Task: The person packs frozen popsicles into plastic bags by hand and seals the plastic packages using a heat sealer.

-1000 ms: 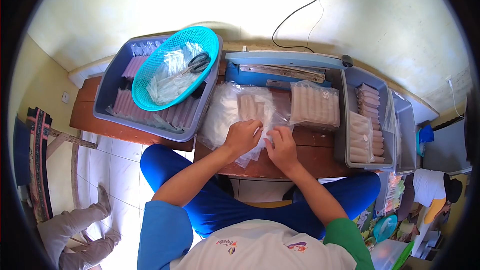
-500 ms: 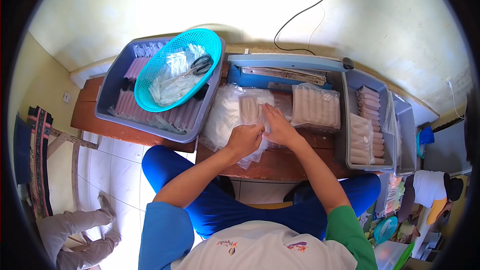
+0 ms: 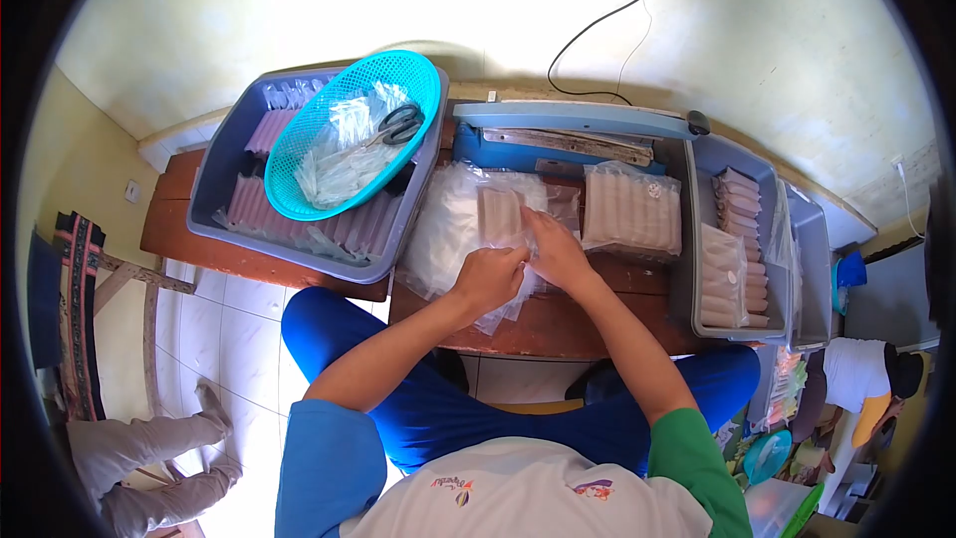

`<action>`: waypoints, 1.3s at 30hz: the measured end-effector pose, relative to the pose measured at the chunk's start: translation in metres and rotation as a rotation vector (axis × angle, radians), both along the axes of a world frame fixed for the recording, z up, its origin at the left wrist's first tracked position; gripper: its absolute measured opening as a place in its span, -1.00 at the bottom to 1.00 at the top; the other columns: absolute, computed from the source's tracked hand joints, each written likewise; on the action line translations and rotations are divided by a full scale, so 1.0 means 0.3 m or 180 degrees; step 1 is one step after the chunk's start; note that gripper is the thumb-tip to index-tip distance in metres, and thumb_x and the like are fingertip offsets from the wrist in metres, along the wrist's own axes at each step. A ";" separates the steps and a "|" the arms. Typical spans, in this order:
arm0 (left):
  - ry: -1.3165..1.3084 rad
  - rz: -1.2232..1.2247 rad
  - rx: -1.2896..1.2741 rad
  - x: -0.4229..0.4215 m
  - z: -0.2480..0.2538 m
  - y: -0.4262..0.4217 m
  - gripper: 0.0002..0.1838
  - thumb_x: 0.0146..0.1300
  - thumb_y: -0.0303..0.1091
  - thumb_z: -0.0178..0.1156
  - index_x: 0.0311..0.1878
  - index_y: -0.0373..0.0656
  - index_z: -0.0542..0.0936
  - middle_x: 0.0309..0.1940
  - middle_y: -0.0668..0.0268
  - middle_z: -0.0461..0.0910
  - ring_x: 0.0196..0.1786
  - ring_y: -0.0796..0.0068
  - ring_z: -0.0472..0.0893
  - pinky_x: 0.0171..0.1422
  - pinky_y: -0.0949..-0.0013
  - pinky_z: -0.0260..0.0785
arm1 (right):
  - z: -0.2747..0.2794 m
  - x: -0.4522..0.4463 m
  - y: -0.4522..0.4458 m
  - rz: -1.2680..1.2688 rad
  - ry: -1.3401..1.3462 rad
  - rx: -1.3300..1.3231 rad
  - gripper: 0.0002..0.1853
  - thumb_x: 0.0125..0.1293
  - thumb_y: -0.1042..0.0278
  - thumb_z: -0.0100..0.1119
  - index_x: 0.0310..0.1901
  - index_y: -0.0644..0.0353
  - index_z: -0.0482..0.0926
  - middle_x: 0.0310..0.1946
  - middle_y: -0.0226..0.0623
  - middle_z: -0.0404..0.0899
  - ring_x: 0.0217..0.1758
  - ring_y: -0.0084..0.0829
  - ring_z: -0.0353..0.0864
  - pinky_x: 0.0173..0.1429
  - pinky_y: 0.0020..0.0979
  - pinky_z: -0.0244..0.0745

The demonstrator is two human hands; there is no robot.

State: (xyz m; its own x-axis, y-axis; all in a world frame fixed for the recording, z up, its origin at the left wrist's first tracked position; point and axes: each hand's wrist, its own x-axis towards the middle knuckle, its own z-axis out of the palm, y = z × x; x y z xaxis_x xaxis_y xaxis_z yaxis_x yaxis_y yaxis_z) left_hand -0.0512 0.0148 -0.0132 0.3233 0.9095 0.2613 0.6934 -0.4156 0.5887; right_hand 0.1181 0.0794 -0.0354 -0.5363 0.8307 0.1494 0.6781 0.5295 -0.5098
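Observation:
My left hand (image 3: 490, 277) is closed at the near edge of a clear bag (image 3: 501, 218) that holds a few pinkish-brown tubes. My right hand (image 3: 556, 251) lies along the right side of that bag, its fingers stretched out and touching it. Beneath them a loose pile of clear plastic bags (image 3: 438, 224) covers part of the brown wooden table (image 3: 622, 314). To the right lies a filled bag of similar tubes (image 3: 631, 209). Behind it stands a blue sealer (image 3: 578, 125) with a long grey arm.
A grey tub (image 3: 209, 194) at the left holds wrapped tubes, with a turquoise basket (image 3: 282, 164) of plastic and scissors (image 3: 400, 125) on top. Another grey tub (image 3: 690, 279) with tubes stands right. One person's legs (image 3: 164, 443) show lower left; another person (image 3: 856, 374) is far right.
My right hand has moved up and right from beside my left hand, opening out along the bag's right side. My left hand has closed at the bag's near edge.

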 end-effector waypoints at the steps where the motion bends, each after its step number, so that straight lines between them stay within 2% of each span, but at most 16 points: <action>1: 0.0002 -0.0004 0.0029 0.001 -0.004 0.000 -0.89 0.19 -0.40 0.19 -0.21 -0.11 0.58 -0.46 0.09 0.66 -0.38 -0.01 0.65 -0.27 0.03 0.47 | -0.004 -0.001 -0.003 -0.0052 -0.0023 0.0053 -0.18 -0.05 0.49 0.35 0.35 0.25 0.32 0.22 0.10 0.48 0.34 0.03 0.41 0.40 -0.12 0.34; 6: -0.0076 0.0054 0.0067 0.001 0.020 -0.006 -0.86 0.16 -0.42 0.22 -0.18 -0.10 0.57 -0.44 0.13 0.63 -0.36 0.00 0.64 -0.25 0.04 0.47 | -0.033 -0.008 -0.009 -0.0004 0.0158 0.0359 -0.29 -0.04 0.54 0.29 0.28 0.19 0.44 0.21 0.04 0.50 0.32 0.01 0.43 0.38 -0.12 0.36; 8: 0.0009 0.0084 0.0157 -0.001 0.044 -0.006 -0.76 0.10 -0.46 0.27 -0.13 -0.11 0.55 -0.30 0.15 0.60 -0.21 0.06 0.63 -0.17 0.10 0.47 | -0.037 -0.011 -0.008 0.0006 0.0257 0.0390 -0.32 -0.04 0.55 0.28 0.25 0.18 0.48 0.21 0.03 0.50 0.31 0.02 0.43 0.37 -0.12 0.36; 9: 0.0009 0.0085 0.0156 -0.002 0.051 -0.004 -0.76 0.10 -0.46 0.27 -0.13 -0.11 0.55 -0.30 0.15 0.60 -0.21 0.06 0.63 -0.17 0.10 0.47 | -0.030 -0.011 -0.013 0.0020 0.0289 0.0454 -0.37 0.03 0.53 0.24 0.24 0.14 0.49 0.23 0.02 0.49 0.30 0.02 0.44 0.37 -0.10 0.36; 11: 0.0393 0.0099 0.0031 -0.006 0.060 0.002 -0.59 0.02 -0.50 0.30 0.00 -0.13 0.51 -0.14 0.14 0.52 0.02 0.09 0.56 0.01 0.11 0.42 | -0.019 -0.007 -0.018 0.0037 0.0320 0.0517 -0.42 0.09 0.51 0.20 0.24 0.11 0.51 0.25 0.02 0.48 0.30 0.02 0.44 0.36 -0.08 0.35; 12: 0.0392 0.0105 0.0031 -0.007 0.056 0.002 -0.59 0.02 -0.50 0.30 0.00 -0.13 0.51 -0.14 0.14 0.52 0.02 0.09 0.56 0.01 0.11 0.42 | -0.016 -0.001 -0.016 0.0074 0.0398 0.0485 -0.42 0.10 0.49 0.21 0.24 0.11 0.51 0.26 0.02 0.47 0.30 0.02 0.44 0.36 -0.08 0.35; 14: 0.0765 0.0165 0.0087 -0.007 0.038 0.003 -0.45 -0.04 -0.51 0.29 0.11 -0.15 0.47 0.01 0.07 0.48 0.18 0.08 0.47 0.18 0.10 0.34 | -0.013 0.003 -0.016 0.0115 0.0473 0.0452 -0.42 0.10 0.47 0.22 0.24 0.12 0.51 0.27 0.02 0.46 0.31 0.02 0.43 0.36 -0.09 0.36; 15: 0.0763 0.0166 0.0087 -0.007 0.020 0.008 -0.45 -0.04 -0.51 0.29 0.11 -0.15 0.47 0.01 0.07 0.48 0.18 0.08 0.47 0.18 0.10 0.34 | -0.013 0.003 -0.017 0.0096 0.0518 0.0443 -0.43 0.10 0.45 0.24 0.24 0.13 0.51 0.28 0.01 0.45 0.31 0.01 0.42 0.37 -0.09 0.35; 17: 0.0815 0.0278 0.0725 -0.009 -0.030 0.023 -0.41 -0.04 -0.52 0.24 0.17 -0.20 0.45 0.12 0.03 0.47 0.24 0.06 0.44 0.29 0.09 0.28 | -0.017 0.003 -0.018 0.0073 0.0566 0.0432 -0.44 0.10 0.44 0.25 0.23 0.15 0.52 0.28 0.01 0.45 0.32 0.00 0.42 0.37 -0.10 0.35; 20: 0.0902 0.0335 0.0836 -0.013 -0.078 0.059 -0.48 0.03 -0.53 0.16 0.16 -0.24 0.46 0.17 0.04 0.47 0.25 0.07 0.44 0.31 0.12 0.28 | -0.030 -0.003 -0.018 0.0032 0.0479 0.0458 -0.43 0.10 0.43 0.26 0.22 0.17 0.52 0.29 -0.01 0.45 0.32 -0.02 0.42 0.38 -0.11 0.34; 27: 0.0935 0.0331 0.0930 -0.010 -0.072 0.072 -0.59 0.13 -0.54 0.08 0.11 -0.27 0.49 0.11 0.06 0.53 0.18 0.11 0.51 0.24 0.18 0.37 | -0.034 -0.008 -0.020 -0.0028 0.0544 0.0344 -0.45 0.06 0.48 0.26 0.18 0.19 0.54 0.25 -0.03 0.50 0.28 -0.05 0.46 0.37 -0.15 0.36; 29: 0.0992 0.0390 0.0979 -0.012 -0.079 0.078 -0.64 0.16 -0.48 0.13 0.07 -0.20 0.49 0.05 0.12 0.55 0.04 0.19 0.59 0.15 0.26 0.42 | -0.029 -0.011 -0.024 -0.0012 0.0555 0.0328 -0.44 0.05 0.49 0.26 0.18 0.19 0.54 0.25 -0.03 0.51 0.27 -0.05 0.47 0.36 -0.15 0.37; 32: 0.1099 0.0402 0.0857 -0.012 -0.039 0.071 -0.67 0.13 -0.52 0.15 0.01 -0.19 0.50 -0.05 0.17 0.57 -0.08 0.22 0.64 0.06 0.30 0.46 | -0.030 -0.021 -0.028 -0.0103 0.0569 0.0252 -0.43 0.02 0.53 0.24 0.17 0.18 0.56 0.22 -0.02 0.53 0.22 -0.05 0.50 0.34 -0.16 0.38; 33: 0.1099 0.0400 0.0860 -0.012 -0.033 0.072 -0.67 0.13 -0.52 0.15 0.01 -0.19 0.50 -0.05 0.17 0.57 -0.08 0.22 0.64 0.06 0.30 0.46 | -0.036 -0.024 -0.028 -0.0121 0.0602 0.0269 -0.43 0.00 0.54 0.24 0.16 0.18 0.57 0.20 -0.03 0.55 0.20 -0.05 0.51 0.33 -0.15 0.39; 35: 0.0755 0.0358 0.0913 -0.014 -0.025 0.074 -0.70 0.10 -0.57 0.12 -0.05 -0.20 0.51 -0.13 0.17 0.54 -0.19 0.13 0.65 -0.09 0.20 0.53 | -0.046 -0.024 -0.026 -0.0145 0.0635 0.0288 -0.43 -0.02 0.56 0.23 0.15 0.18 0.58 0.18 -0.03 0.57 0.18 -0.06 0.53 0.32 -0.15 0.40; 39: 0.0783 0.0400 0.0769 -0.018 -0.037 0.074 -0.70 0.11 -0.55 0.14 -0.04 -0.17 0.52 -0.15 0.20 0.54 -0.23 0.13 0.67 -0.16 0.19 0.57 | -0.059 -0.024 -0.025 -0.0126 0.0667 0.0338 -0.44 -0.03 0.59 0.22 0.13 0.17 0.59 0.15 -0.03 0.59 0.14 -0.07 0.56 0.28 -0.17 0.44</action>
